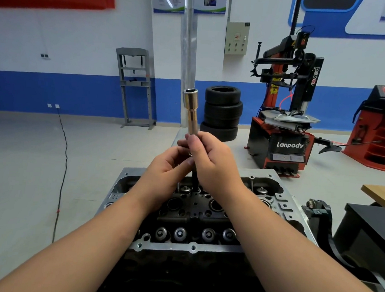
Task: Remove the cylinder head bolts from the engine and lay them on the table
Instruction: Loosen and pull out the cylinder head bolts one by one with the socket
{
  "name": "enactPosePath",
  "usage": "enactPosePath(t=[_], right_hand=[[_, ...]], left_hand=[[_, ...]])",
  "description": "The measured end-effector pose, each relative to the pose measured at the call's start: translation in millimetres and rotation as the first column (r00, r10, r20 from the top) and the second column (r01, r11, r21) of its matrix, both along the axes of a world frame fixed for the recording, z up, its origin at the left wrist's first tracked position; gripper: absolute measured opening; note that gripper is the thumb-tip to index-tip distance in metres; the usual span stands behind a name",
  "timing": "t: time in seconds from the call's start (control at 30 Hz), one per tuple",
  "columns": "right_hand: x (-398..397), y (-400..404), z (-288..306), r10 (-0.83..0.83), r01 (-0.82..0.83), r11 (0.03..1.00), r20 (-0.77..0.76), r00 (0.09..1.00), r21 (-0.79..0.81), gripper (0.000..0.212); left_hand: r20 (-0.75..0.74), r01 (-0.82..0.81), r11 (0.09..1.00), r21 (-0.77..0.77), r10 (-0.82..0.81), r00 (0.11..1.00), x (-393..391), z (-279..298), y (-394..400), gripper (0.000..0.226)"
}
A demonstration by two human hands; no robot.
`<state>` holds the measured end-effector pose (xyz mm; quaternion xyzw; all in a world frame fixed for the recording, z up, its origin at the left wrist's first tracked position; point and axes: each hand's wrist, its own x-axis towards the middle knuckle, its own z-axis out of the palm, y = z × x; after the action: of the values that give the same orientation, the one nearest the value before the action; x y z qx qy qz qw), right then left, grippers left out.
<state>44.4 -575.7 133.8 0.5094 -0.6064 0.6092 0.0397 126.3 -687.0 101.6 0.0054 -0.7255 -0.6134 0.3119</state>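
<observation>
Both of my hands are raised above the engine [197, 213], meeting at the lower end of a long socket [190, 111] that stands nearly upright between them. My right hand [210, 162] is wrapped round the lower part of the socket, thumb laid along its near side. My left hand [167, 169] comes in from the other side, its thumb and fingertips pinching the tool at the socket's base. The socket's wider, chromed end points upward; its narrower, coppery length runs down into my grip.

Directly beneath my hands a dark shank [194, 176] descends toward the cylinder head. Whether this is a head bolt held in the socket, or part of the tool, I cannot tell; its lower end is hidden behind my right wrist.

The engine sits directly before me with the valve cover off. A row of four round spring caps [194, 234] lies along the near edge of the head, and the bright machined rim [181, 247] with its bolt holes runs just in front of them.

On the right, a corner of a wooden surface [379, 194] is visible. Behind, on the floor, stand a stack of tyres [222, 112], a tyre changer [286, 119] marked "Lanpody" and a grey press frame [135, 87] against the blue-banded wall.
</observation>
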Motion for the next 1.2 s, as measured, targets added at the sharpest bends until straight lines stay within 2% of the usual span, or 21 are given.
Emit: enactPosePath(t=[0.1, 0.17, 0.3, 0.43, 0.53, 0.63, 0.77, 0.9, 1.07, 1.2], right_hand=[[0.6, -1.0, 0.3, 0.010, -0.010, 1.000, 0.013, 1.000, -0.004, 0.006], [-1.2, -1.5, 0.2, -0.022, 0.023, 0.999, 0.011, 1.000, -0.026, 0.012], [-1.3, -0.2, 0.5, -0.031, 0.031, 0.999, -0.006, 1.000, -0.039, 0.007], [0.7, 0.5, 0.8, -0.014, 0.014, 1.000, -0.008, 1.000, -0.008, 0.021], [1.1, -0.1, 1.5, -0.004, 0.004, 1.000, 0.002, 1.000, 0.001, 0.014], [-1.1, -1.2, 1.1, -0.032, 0.032, 0.999, 0.029, 0.999, -0.011, 0.019], [-1.0, -0.1, 1.1, -0.069, 0.068, 0.998, -0.081, 0.994, -0.018, 0.014], [-1.2, 0.3, -0.5, -0.037, 0.037, 0.999, -0.054, 0.998, 0.004, 0.010], [-0.2, -0.3, -0.3, 0.001, 0.000, 1.000, -0.045, 0.999, 0.012, 0.011], [-1.8, -1.9, -0.2, -0.043, 0.043, 0.999, -0.029, 0.999, -0.001, 0.013]], left_hand=[[-0.018, -0.024, 1.000, -0.020, 0.024, 1.000, -0.4, 1.0, -0.3, 0.028], [-0.024, 0.007, 1.000, -0.014, -0.008, 1.000, -0.2, 1.0, 0.6, 0.028], [-0.006, 0.070, 0.997, -0.034, -0.070, 0.998, 0.2, 1.4, 3.1, 0.029], [-0.026, 0.048, 0.998, -0.036, -0.049, 0.998, 0.4, 1.7, 3.7, 0.028], [-0.048, 0.005, 0.999, -0.037, -0.007, 0.999, -0.9, 2.9, 3.7, 0.024], [-0.064, 0.027, 0.999, -0.029, -0.028, 0.998, -2.3, 3.0, 3.6, 0.030], [-0.055, 0.045, 0.999, -0.008, -0.045, 0.997, 0.9, 2.7, 4.9, 0.023], [-0.013, 0.034, 0.999, -0.031, -0.034, 0.999, 1.8, 1.6, 5.0, 0.029], [-0.048, -0.064, 0.995, -0.080, 0.061, 0.997, -0.9, 3.3, 3.8, 0.014], [-0.074, 0.006, 0.998, -0.061, -0.011, 0.997, -0.3, 2.1, 3.5, 0.027]])
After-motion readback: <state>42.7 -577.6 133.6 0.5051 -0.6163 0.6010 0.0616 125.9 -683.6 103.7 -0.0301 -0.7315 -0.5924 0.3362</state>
